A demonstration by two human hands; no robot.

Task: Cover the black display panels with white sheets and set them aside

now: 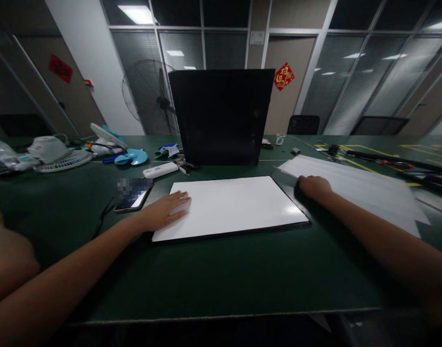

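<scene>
A flat white panel (231, 202) with a black edge lies on the green table in front of me. My left hand (166, 210) rests on its left side, palm down, fingers spread. Right of the panel, my right hand (315, 186) is closed at the near left edge of some thin white sheets (365, 188). Its fingers are curled and seem to pinch that edge; the fingertips are partly hidden. Behind the panel stands a large black upright board or screen (224, 115).
Left of the panel lie a phone (133, 195) with a cable and a white stick-shaped device (160, 169). A white fan (55, 153) and light-blue parts (132, 157) are farther left. Black rods (397, 161) lie at right. Blurred bare skin (9, 250) shows at the left edge.
</scene>
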